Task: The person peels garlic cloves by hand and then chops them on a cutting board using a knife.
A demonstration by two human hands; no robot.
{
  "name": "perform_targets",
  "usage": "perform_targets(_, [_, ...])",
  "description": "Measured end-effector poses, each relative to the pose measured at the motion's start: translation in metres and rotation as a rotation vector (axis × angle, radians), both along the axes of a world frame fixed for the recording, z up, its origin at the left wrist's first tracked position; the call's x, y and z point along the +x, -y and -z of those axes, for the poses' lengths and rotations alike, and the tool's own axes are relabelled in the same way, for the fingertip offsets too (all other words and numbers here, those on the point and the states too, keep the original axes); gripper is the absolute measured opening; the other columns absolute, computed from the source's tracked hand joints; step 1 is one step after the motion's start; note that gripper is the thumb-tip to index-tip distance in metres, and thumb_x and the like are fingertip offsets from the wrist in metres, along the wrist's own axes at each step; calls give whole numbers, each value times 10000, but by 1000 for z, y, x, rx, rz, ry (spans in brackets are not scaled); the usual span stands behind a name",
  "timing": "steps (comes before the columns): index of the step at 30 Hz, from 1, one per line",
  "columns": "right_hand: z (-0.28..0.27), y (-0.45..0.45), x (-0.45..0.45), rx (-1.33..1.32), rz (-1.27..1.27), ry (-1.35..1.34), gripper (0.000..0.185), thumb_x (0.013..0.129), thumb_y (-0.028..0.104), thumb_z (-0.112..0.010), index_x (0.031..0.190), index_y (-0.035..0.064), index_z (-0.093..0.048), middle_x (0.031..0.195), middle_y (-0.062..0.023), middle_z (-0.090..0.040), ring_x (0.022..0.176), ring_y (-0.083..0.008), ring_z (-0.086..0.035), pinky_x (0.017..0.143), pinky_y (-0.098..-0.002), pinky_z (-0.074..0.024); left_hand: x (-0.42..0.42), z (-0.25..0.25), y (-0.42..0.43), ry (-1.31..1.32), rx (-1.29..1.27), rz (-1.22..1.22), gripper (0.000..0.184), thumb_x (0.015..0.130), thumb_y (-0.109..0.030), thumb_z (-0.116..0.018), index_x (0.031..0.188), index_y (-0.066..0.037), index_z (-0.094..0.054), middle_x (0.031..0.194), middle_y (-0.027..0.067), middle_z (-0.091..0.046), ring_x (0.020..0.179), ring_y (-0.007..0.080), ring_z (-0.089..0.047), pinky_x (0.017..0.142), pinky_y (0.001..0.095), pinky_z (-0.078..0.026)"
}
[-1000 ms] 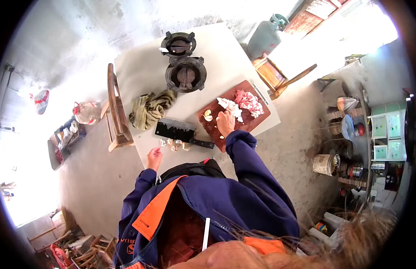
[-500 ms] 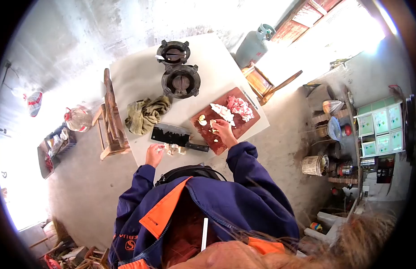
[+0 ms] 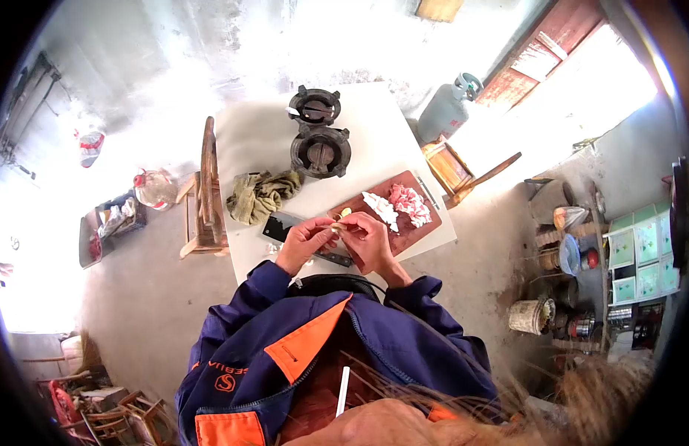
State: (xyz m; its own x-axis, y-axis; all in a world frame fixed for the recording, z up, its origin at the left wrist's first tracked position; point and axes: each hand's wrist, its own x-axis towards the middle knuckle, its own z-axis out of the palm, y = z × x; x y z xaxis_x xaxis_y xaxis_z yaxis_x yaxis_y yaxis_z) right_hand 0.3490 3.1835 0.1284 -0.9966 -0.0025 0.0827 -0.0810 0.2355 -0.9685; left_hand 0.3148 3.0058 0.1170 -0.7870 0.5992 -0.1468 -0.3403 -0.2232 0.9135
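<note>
My left hand (image 3: 303,244) and my right hand (image 3: 367,242) meet above the table's near side, fingertips pinched on a small pale piece that looks like a garlic clove (image 3: 335,227). Beneath them lies a cleaver (image 3: 277,226) with a dark blade, partly covered by my left hand. Thin pale peelings (image 3: 273,249) are scattered beside it. The reddish cutting board (image 3: 410,236) is right of and partly under my right hand. It carries a whitish heap of sliced meat or fat (image 3: 381,209), a pinker heap of sliced meat (image 3: 410,204) and a small yellowish piece (image 3: 345,212).
Two black burner-like stands (image 3: 320,152) and a crumpled olive cloth (image 3: 261,196) are on the pale table (image 3: 374,111). Wooden chairs (image 3: 208,178) flank it. A gas cylinder (image 3: 445,108) stands at the back right. Shelves with pots and a bucket (image 3: 531,316) line the right.
My right hand has moved left from the board and my left hand right from the peelings; they now meet over the cleaver around the small piece. The view has shifted slightly.
</note>
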Motion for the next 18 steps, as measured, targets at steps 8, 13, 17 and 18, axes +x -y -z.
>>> perform_targets(8, [-27,-13,12,-167,-75,-210,186,830,14,-564,1012,10,-601,949,-80,-576,757,-110,-572,600,-221,-475,25,-13,-18,-85,139,-188,164,858,-74,-570,1018,-35,-570,885,51,-620,781,133,-605,672,256,-501])
perform_targets(13, [-27,-23,15,-386,-269,199,248,893,92,-504,1116,-16,-531,783,-13,-588,591,-27,-509,526,-161,-422,32,-11,-17,-141,170,-179,170,864,-62,-556,1031,-30,-559,910,64,-622,795,142,-608,686,261,-506])
perform_targets(17, [-37,-15,16,-312,-283,132,207,871,63,-535,1055,-31,-547,762,-16,-588,573,-40,-522,525,-168,-433,34,-16,-15,-119,164,-208,161,878,-41,-521,1034,-19,-551,890,58,-620,781,127,-600,686,247,-499])
perform_targets(18, [-36,-14,17,-310,-284,133,207,871,63,-535,1055,-31,-547,762,-16,-588,573,-40,-522,525,-168,-433,34,-17,-14,-107,170,-224,153,887,-21,-494,1028,-9,-554,867,48,-618,767,110,-593,686,235,-494])
